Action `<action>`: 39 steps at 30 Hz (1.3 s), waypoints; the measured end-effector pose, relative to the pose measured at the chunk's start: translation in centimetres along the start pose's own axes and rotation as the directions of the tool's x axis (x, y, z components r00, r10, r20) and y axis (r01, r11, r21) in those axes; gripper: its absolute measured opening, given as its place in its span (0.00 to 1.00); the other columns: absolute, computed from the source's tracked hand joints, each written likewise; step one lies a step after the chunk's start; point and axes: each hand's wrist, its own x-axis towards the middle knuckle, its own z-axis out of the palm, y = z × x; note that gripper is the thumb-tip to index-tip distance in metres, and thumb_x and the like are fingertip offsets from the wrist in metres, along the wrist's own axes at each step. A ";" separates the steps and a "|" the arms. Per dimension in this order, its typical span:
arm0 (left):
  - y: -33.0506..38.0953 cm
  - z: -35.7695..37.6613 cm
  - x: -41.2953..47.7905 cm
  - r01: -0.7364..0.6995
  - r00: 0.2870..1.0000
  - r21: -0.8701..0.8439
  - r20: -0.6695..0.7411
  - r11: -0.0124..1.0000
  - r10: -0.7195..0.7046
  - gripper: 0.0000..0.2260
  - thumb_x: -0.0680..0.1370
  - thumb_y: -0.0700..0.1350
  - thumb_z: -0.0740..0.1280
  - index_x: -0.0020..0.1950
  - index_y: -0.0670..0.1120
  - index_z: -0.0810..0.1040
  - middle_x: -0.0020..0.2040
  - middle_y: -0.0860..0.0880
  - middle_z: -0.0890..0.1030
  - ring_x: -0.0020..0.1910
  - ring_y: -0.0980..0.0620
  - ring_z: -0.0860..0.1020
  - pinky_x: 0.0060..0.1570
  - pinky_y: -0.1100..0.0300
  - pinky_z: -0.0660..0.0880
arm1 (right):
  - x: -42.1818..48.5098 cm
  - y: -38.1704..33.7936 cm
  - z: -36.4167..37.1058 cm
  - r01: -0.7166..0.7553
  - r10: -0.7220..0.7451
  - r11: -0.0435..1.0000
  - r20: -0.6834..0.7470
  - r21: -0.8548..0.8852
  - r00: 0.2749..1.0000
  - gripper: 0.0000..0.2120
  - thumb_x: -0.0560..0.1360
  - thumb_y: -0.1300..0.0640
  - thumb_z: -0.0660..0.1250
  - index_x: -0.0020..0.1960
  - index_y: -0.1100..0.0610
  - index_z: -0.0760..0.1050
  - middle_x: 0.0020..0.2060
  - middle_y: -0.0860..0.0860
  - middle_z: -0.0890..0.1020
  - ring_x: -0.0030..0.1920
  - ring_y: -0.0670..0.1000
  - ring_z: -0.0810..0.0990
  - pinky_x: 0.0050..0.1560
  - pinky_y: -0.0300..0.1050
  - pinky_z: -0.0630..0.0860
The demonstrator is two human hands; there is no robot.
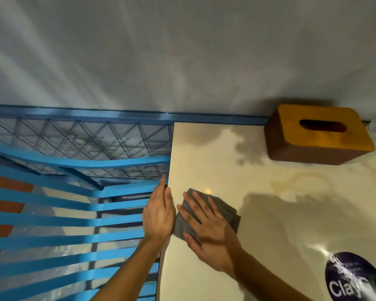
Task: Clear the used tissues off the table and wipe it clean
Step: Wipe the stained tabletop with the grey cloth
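A grey folded cloth (224, 208) lies on the glossy cream table (258, 213), close to its left edge. My right hand (206, 231) presses flat on the cloth with the fingers spread. My left hand (160, 216) is held edge-on against the table's left edge, just left of the cloth, fingers straight and together, with nothing in it. No used tissues are visible on the table.
A brown wooden tissue box (317, 135) stands at the table's far right by the wall. A dark round sticker (356, 279) is on the near right of the tabletop. A blue slatted metal bench (59, 213) stands left of the table. Faint stains (302, 183) mark the surface.
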 end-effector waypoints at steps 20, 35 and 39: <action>4.4 2.6 14.9 -0.097 0.994 0.047 -0.047 0.994 0.100 0.22 0.83 0.57 0.44 0.73 0.56 0.67 0.60 0.46 0.80 0.52 0.44 0.80 0.46 0.52 0.75 | 17.8 9.7 -3.9 0.001 0.000 1.000 -0.101 0.003 0.995 0.28 0.83 0.42 0.48 0.80 0.48 0.48 0.80 0.47 0.47 0.78 0.48 0.40 0.76 0.49 0.36; 4.8 2.2 14.5 -0.071 0.994 -0.059 -0.093 0.996 0.065 0.22 0.83 0.59 0.46 0.68 0.54 0.73 0.55 0.48 0.82 0.49 0.47 0.80 0.45 0.54 0.75 | 19.2 9.4 -4.0 0.182 -0.184 0.982 -0.052 -0.046 0.982 0.29 0.83 0.45 0.48 0.80 0.54 0.45 0.79 0.52 0.51 0.79 0.49 0.45 0.78 0.50 0.42; 4.6 2.2 14.6 -0.075 0.992 -0.070 -0.103 0.995 0.068 0.24 0.82 0.61 0.45 0.67 0.54 0.73 0.55 0.48 0.81 0.50 0.48 0.80 0.46 0.53 0.75 | 20.1 10.8 -4.6 0.190 -0.192 0.980 -0.021 -0.062 0.981 0.29 0.83 0.42 0.47 0.80 0.51 0.44 0.79 0.48 0.48 0.79 0.47 0.43 0.78 0.49 0.42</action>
